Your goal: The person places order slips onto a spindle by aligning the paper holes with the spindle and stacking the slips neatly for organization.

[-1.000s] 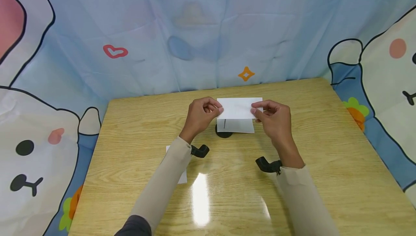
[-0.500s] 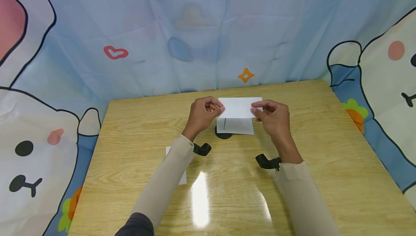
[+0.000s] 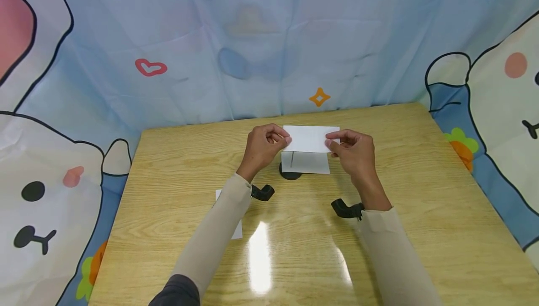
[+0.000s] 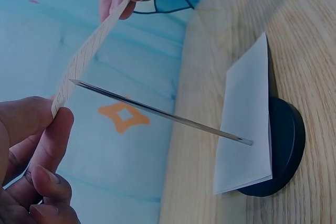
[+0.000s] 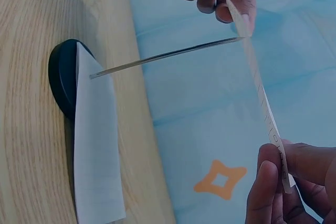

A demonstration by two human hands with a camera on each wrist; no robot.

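Note:
My left hand (image 3: 265, 147) and right hand (image 3: 355, 154) pinch opposite ends of a white paper slip (image 3: 307, 138), thumbs on the near face. The slip is level above a bill spike, a thin metal rod (image 4: 157, 111) on a round black base (image 5: 62, 80). In both wrist views the pointed tip meets or nearly meets the slip's underside, near the left hand; whether it has pierced it I cannot tell. Faint printed marks show on that underside. Another white slip (image 5: 97, 150) lies low on the spike, over the base, with the rod passing through it.
A further white paper (image 3: 237, 231) lies on the wooden table (image 3: 303, 250), partly hidden under the left forearm. Behind the table's far edge hangs a blue cartoon-print curtain (image 3: 252, 62). Black wrist cameras (image 3: 263, 193) jut inward from both wrists.
The left hand has shifted very slightly right, and the held slip's lower edge sits marginally higher in the head view. Both hands keep their pinch; the spike stays in place.

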